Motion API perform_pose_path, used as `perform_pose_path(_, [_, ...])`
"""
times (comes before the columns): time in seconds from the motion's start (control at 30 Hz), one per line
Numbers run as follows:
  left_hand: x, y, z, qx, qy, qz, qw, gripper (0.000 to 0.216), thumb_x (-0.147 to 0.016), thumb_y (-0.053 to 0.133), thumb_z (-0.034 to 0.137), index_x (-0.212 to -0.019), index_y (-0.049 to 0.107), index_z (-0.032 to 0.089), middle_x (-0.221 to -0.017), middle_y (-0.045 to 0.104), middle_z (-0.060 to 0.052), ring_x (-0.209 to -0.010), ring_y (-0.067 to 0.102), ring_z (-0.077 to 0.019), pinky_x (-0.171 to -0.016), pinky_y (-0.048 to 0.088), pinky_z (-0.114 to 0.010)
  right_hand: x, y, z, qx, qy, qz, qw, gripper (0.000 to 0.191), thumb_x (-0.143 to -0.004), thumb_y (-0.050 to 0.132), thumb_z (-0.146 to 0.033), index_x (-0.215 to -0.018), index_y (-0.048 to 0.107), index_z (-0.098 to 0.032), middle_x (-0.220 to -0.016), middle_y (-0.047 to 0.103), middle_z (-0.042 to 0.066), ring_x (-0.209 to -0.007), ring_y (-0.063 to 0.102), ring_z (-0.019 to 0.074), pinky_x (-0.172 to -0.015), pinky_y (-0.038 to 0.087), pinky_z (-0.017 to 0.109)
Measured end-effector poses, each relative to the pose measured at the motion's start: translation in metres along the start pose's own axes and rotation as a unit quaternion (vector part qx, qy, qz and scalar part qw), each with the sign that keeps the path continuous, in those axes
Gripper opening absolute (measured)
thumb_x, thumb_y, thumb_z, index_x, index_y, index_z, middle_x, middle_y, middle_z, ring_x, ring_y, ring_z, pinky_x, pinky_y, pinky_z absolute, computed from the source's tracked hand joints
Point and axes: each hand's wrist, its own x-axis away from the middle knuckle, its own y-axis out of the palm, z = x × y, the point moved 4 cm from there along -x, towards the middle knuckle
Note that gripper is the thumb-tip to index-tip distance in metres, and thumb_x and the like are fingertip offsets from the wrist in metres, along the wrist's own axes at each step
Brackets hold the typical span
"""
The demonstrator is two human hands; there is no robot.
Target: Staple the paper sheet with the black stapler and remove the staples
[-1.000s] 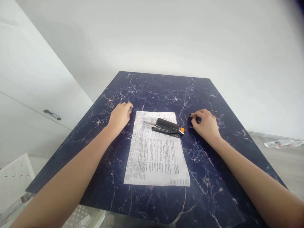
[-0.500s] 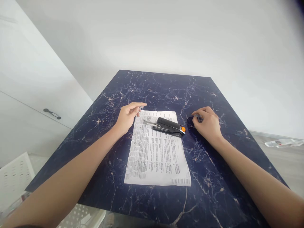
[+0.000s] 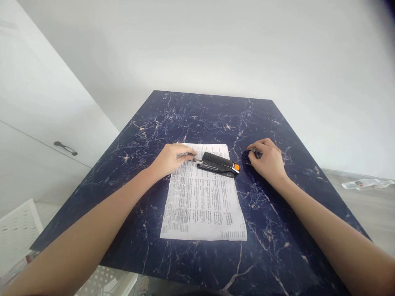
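On the dark marbled table point(image 3: 200, 115), right of a white cabinet with a black handle point(image 3: 65, 148), your left hand point(image 3: 171, 159) rests on the top edge of a printed sheet point(image 3: 203, 205). Thumb and forefinger are pinched on a small silvery piece point(image 3: 185, 155), likely a strip of staples, at the metal rail that juts from the black stapler point(image 3: 219, 164). The stapler lies across the sheet's upper part, orange end to the right. By the look of it, you are at the loading step, strip meeting rail. The next move calls for lining the piece square with the rail while the stapler's body stays put. Your right hand point(image 3: 268, 161) sits just beside the stapler on bare table, fingers curled over a small dark object point(image 3: 257, 154); whether you grip it or merely touch it cannot be told.
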Motion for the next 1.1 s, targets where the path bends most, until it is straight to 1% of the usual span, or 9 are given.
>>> perform_pose_path(0.07, [0.0,0.001,0.0,0.008,-0.007,-0.003,1.0,0.014,-0.093,0.071,0.027,-0.103,0.081,0.028,-0.107,0.081,-0.004,-0.1,0.076,-0.022,-0.097,0.062,-0.042,0.0,0.0,0.0,0.001,0.0,-0.001,1.0,0.017,-0.08,0.059,-0.018,-0.086,0.074,-0.023,-0.098,0.066,0.007,-0.085,0.065,0.025,-0.086,0.055,0.043])
perform_pose_path(0.17, [0.001,0.004,0.0,0.029,-0.017,-0.023,0.999,0.016,-0.091,0.073,0.029,-0.105,0.081,0.03,-0.106,0.081,-0.003,-0.098,0.077,-0.0224,-0.095,0.063,-0.042,-0.001,0.0,-0.001,0.001,0.001,-0.004,1.0,0.017,-0.08,0.059,-0.018,-0.086,0.074,-0.024,-0.098,0.066,0.007,-0.086,0.065,0.0255,-0.085,0.055,0.043])
perform_pose_path(0.27, [0.002,0.005,0.001,0.04,-0.005,-0.037,0.998,0.018,-0.09,0.073,0.027,-0.105,0.082,0.03,-0.106,0.081,-0.003,-0.098,0.077,-0.0215,-0.094,0.064,-0.041,-0.001,0.0,-0.002,0.002,0.001,-0.005,1.0,0.017,-0.081,0.058,-0.019,-0.086,0.074,-0.024,-0.098,0.066,0.007,-0.086,0.066,0.0258,-0.086,0.055,0.044])
perform_pose_path(0.67, [0.001,0.006,-0.005,0.032,0.01,-0.051,0.998,0.018,-0.09,0.073,0.028,-0.106,0.082,0.031,-0.107,0.081,-0.002,-0.099,0.077,-0.0214,-0.094,0.064,-0.04,0.0,0.001,0.001,0.001,0.007,-0.012,1.0,0.018,-0.081,0.058,-0.02,-0.089,0.074,-0.023,-0.099,0.067,0.008,-0.085,0.066,0.0262,-0.086,0.056,0.045])
perform_pose_path(0.8, [0.001,0.005,-0.005,0.03,0.013,-0.06,0.998,0.019,-0.091,0.071,0.03,-0.107,0.082,0.033,-0.107,0.081,-0.002,-0.099,0.077,-0.0219,-0.095,0.064,-0.041,0.0,0.002,0.003,0.003,0.001,-0.013,1.0,0.018,-0.081,0.058,-0.022,-0.09,0.074,-0.023,-0.098,0.066,0.008,-0.087,0.065,0.027,-0.087,0.055,0.046])
perform_pose_path(0.93, [0.001,0.001,-0.006,0.02,0.032,-0.079,0.996,0.021,-0.092,0.069,0.029,-0.108,0.082,0.034,-0.11,0.08,-0.004,-0.101,0.077,-0.022,-0.098,0.063,-0.044,-0.001,0.002,0.002,0.008,-0.006,-0.013,1.0,0.017,-0.082,0.058,-0.021,-0.089,0.073,-0.024,-0.098,0.066,0.008,-0.089,0.064,0.0279,-0.089,0.055,0.047])
perform_pose_path(1.0, [0.001,-0.004,-0.008,0.012,0.046,-0.084,0.995,0.021,-0.092,0.069,0.028,-0.107,0.082,0.035,-0.11,0.08,-0.003,-0.104,0.076,-0.0218,-0.101,0.061,-0.045,-0.001,-0.002,-0.005,0.014,-0.014,0.009,1.0,0.015,-0.084,0.058,-0.021,-0.088,0.073,-0.024,-0.098,0.066,0.009,-0.093,0.064,0.0291,-0.092,0.054,0.049])
perform_pose_path(1.1, [0.001,-0.012,-0.012,0.01,0.052,-0.09,0.995,0.021,-0.091,0.07,0.028,-0.107,0.081,0.036,-0.109,0.08,-0.003,-0.107,0.075,-0.022,-0.104,0.059,-0.046,0.002,-0.015,-0.024,-0.007,-0.024,0.077,0.997,0.013,-0.092,0.058,-0.026,-0.09,0.071,-0.025,-0.098,0.067,0.009,-0.096,0.064,0.0294,-0.1,0.05,0.054])
